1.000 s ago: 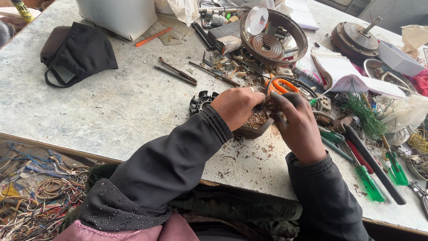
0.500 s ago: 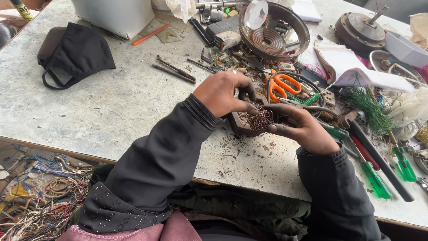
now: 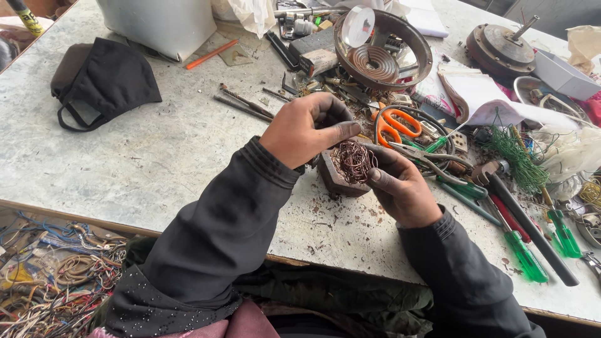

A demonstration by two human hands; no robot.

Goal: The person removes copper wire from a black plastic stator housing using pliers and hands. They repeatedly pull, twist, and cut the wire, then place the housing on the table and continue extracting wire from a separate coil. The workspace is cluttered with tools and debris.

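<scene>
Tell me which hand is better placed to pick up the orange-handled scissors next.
Probably the right hand. It cradles the dark block with the copper wire tangle from the side where the orange-handled scissors lie, just beyond its fingers. The left hand grips the block's far edge and would have to cross over it.

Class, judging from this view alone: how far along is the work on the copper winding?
Done: a tangle of copper wire already bulges loose from the dark block. In hand: left hand and right hand both grip that block. Left: the wire remains attached; scissors lie unused on the table.
</scene>
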